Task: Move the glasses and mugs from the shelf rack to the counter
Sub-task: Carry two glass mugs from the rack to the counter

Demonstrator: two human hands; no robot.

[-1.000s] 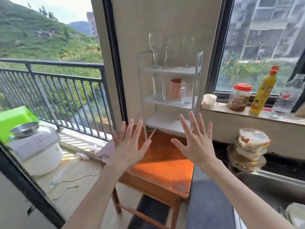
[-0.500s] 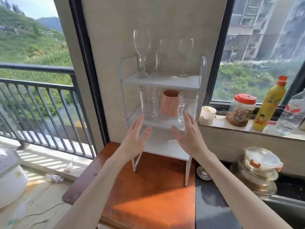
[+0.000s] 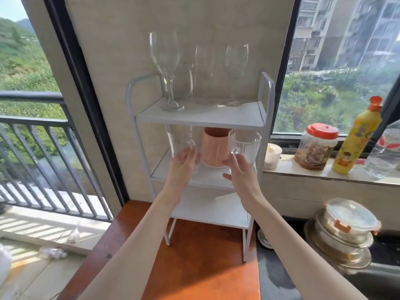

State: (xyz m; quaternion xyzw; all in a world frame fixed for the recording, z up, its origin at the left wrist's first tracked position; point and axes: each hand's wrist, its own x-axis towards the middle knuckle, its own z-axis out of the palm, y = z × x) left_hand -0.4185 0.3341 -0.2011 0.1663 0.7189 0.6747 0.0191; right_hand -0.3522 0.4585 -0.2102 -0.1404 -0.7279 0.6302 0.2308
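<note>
A white three-tier shelf rack (image 3: 266, 100) stands on an orange wooden table (image 3: 194, 267). Its top tier carries three stemmed wine glasses: left (image 3: 165, 61), middle (image 3: 203, 70), right (image 3: 236, 63). On the middle tier stand a clear glass mug (image 3: 178, 137) at left, a pink mug (image 3: 214, 146) in the centre and a ribbed clear glass mug (image 3: 245, 144) at right. My left hand (image 3: 183, 164) curls around the handle of the left clear mug. My right hand (image 3: 242, 169) pinches the handle of the ribbed mug. The bottom tier is bare.
A windowsill to the right holds a white cup (image 3: 273, 155), a red-lidded jar (image 3: 317, 146), a yellow bottle (image 3: 357, 137) and a water bottle (image 3: 387, 154). Stacked lidded containers (image 3: 346, 226) sit on the dark counter (image 3: 275, 282). A balcony railing (image 3: 32, 126) lies left.
Both hands have reached up from in front of the rack to the middle tier and closed on the handles of the two clear mugs. The view has moved closer to the rack.
</note>
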